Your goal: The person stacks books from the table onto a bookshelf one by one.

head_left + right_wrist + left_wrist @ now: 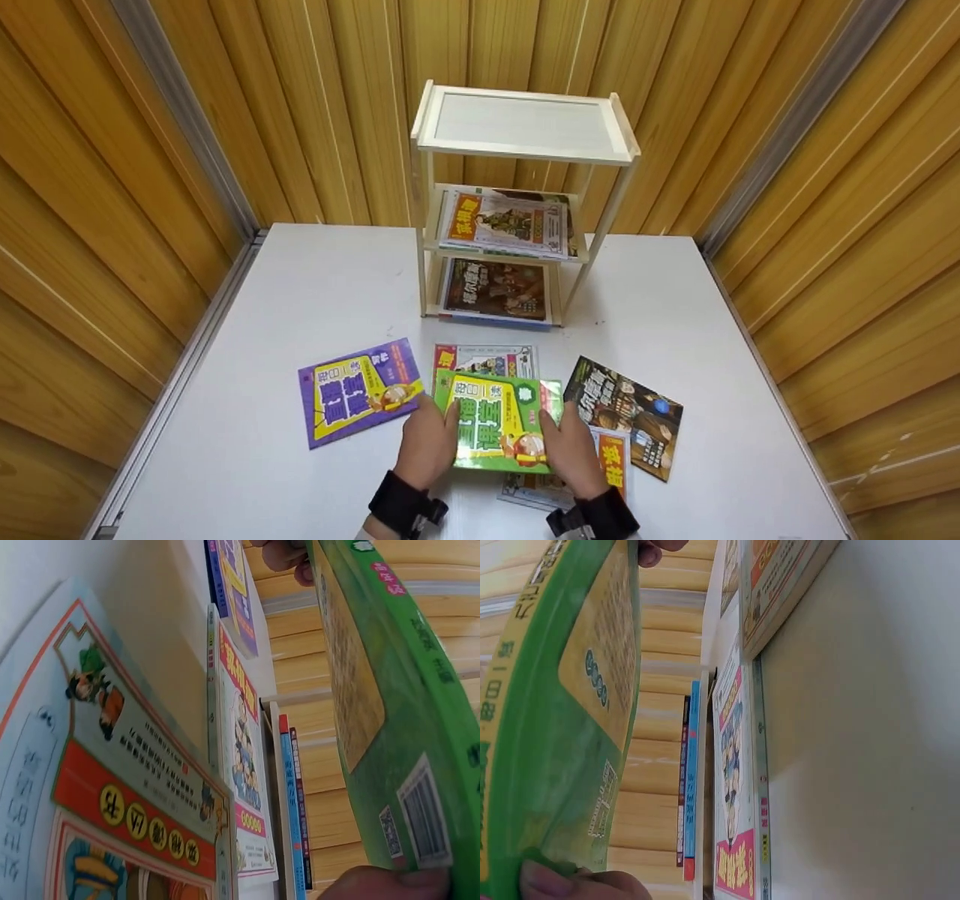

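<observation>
Both hands hold a green book (501,420) with a yellow title panel, cover up, above the white table. My left hand (429,442) grips its left edge, and my right hand (571,450) grips the right edge, thumbs on the cover. The wrist views show its green back cover (577,735) raised over the books below, with a barcode (424,814) near one edge. Partly hidden beneath it lie a red-and-white book (487,356) and another comic book (615,457). A purple book (360,390) lies by my left hand, a dark brown book (630,412) by my right.
Behind the books stands a small wooden three-tier shelf (525,153). Its middle tier carries comic books (510,221), and its bottom tier a dark-covered book (495,289) atop a blue one. Wood-patterned panels (360,112) enclose the white table (225,420) on the back and sides.
</observation>
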